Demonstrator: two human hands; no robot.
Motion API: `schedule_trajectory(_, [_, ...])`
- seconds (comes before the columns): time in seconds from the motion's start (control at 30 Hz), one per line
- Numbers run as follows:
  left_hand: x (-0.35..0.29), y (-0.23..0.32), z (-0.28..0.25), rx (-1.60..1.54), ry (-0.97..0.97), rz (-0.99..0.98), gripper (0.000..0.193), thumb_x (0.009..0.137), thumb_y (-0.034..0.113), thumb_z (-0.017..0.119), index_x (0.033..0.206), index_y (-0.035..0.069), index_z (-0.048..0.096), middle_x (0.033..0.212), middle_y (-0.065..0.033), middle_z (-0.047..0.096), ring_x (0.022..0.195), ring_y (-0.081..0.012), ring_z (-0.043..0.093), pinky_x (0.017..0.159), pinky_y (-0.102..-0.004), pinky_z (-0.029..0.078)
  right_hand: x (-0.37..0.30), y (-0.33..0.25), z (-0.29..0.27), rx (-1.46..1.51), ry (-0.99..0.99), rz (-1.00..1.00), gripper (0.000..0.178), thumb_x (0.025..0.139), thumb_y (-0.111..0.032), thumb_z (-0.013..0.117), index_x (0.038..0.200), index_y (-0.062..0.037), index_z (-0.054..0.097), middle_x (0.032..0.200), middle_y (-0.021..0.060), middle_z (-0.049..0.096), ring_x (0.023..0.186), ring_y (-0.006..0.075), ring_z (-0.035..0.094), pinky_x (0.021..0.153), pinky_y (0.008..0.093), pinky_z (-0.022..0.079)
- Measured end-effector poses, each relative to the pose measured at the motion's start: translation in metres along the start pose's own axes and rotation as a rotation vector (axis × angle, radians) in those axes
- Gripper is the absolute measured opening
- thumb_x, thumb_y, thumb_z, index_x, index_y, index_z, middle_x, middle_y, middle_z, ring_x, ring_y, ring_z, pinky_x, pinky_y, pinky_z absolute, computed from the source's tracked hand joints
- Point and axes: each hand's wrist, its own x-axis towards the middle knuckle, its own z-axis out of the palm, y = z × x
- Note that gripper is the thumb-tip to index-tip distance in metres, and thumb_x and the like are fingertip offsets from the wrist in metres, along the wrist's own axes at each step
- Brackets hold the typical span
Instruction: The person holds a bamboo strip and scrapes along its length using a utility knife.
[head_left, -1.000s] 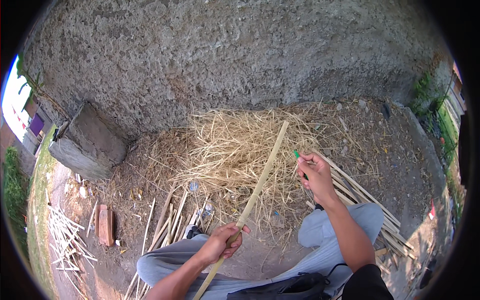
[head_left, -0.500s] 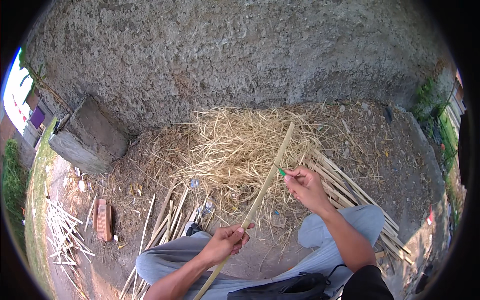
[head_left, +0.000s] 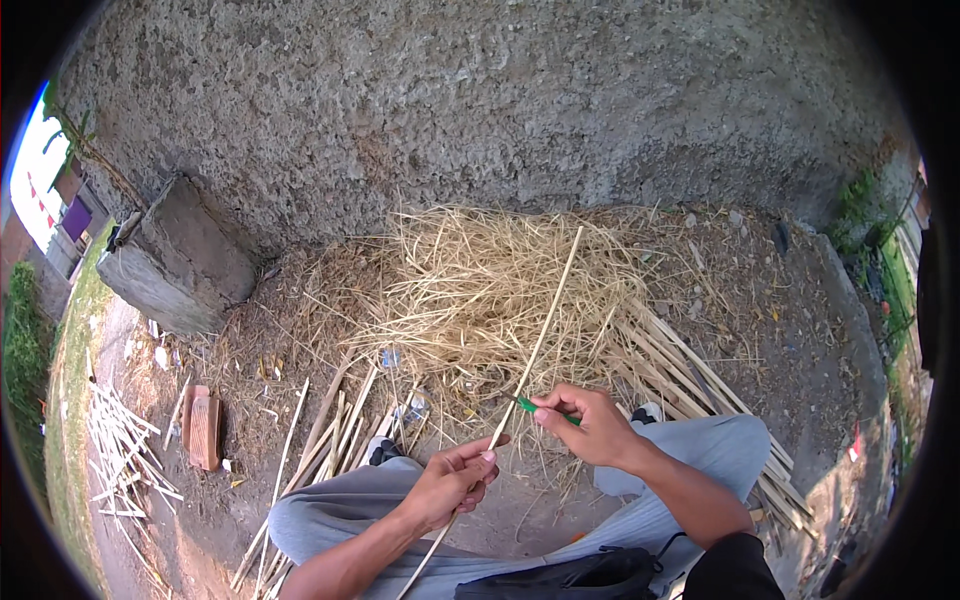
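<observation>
My left hand (head_left: 452, 482) is closed round a long pale strip of what looks like bamboo (head_left: 553, 310). The strip slants from my lap up to the right, with its thin edge facing me. Closed on a small green-handled knife (head_left: 528, 404), my right hand (head_left: 592, 425) is just above and right of the left. The knife's short dark blade lies at the strip, though I cannot tell whether it touches. Beyond both hands spreads a heap of straw-coloured shavings (head_left: 500, 290), with the strip's far end over it.
Long strips (head_left: 690, 375) lie beside my right knee, and more strips (head_left: 335, 435) beside the left. Thin pale sticks (head_left: 125, 450) and a reddish brick (head_left: 203, 430) are farther left. A concrete block (head_left: 180, 265) stands by the rough wall (head_left: 480, 110). A black bag (head_left: 570, 578) rests at my lap.
My right hand has come down along the strip with the knife, closer to my left hand. The strip has turned from its broad face to its narrow edge.
</observation>
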Motion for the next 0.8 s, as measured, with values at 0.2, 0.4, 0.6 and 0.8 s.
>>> schedule_trajectory(0.2, [-0.001, 0.002, 0.0, 0.02, -0.037, -0.02, 0.04, 0.108, 0.023, 0.041, 0.144, 0.007, 0.047, 0.08, -0.0016, 0.051, 0.047, -0.0052, 0.036, 0.042, -0.0222, 0.029, -0.002, -0.014, -0.001, -0.125, -0.024, 0.021, 0.028, 0.097, -0.029, 0.063, 0.102, -0.0009, 0.064, 0.08, 0.0143, 0.071, 0.066, 0.0153, 0.065, 0.06, 0.0331, 0.047])
schedule_trajectory(0.4, [-0.001, 0.001, 0.001, 0.053, -0.036, -0.006, 0.041, 0.107, 0.025, 0.044, 0.144, 0.007, 0.047, 0.081, -0.0009, 0.052, 0.047, -0.0045, 0.035, 0.043, -0.022, 0.029, 0.002, -0.008, -0.009, -0.033, 0.108, 0.003, 0.024, 0.097, -0.024, 0.063, 0.1, -0.0006, 0.065, 0.076, 0.0105, 0.069, 0.062, 0.0137, 0.057, 0.059, 0.0319, 0.045])
schedule_trajectory(0.6, [-0.001, 0.002, 0.001, 0.055, -0.031, 0.006, 0.041, 0.107, 0.025, 0.045, 0.144, 0.007, 0.048, 0.08, -0.0007, 0.052, 0.047, -0.0043, 0.036, 0.043, -0.022, 0.03, 0.003, -0.005, -0.011, -0.014, 0.152, -0.026, 0.024, 0.096, -0.024, 0.064, 0.101, 0.0004, 0.065, 0.076, 0.0101, 0.069, 0.063, 0.013, 0.057, 0.06, 0.0318, 0.045])
schedule_trajectory(0.8, [-0.001, 0.0, 0.001, 0.003, -0.021, 0.001, 0.041, 0.106, 0.025, 0.049, 0.143, 0.008, 0.05, 0.079, -0.0001, 0.052, 0.047, -0.0042, 0.038, 0.042, -0.0221, 0.031, 0.004, -0.004, -0.013, -0.026, 0.146, 0.008, 0.025, 0.097, -0.024, 0.064, 0.102, 0.0004, 0.065, 0.075, 0.0104, 0.068, 0.061, 0.012, 0.057, 0.058, 0.0319, 0.045])
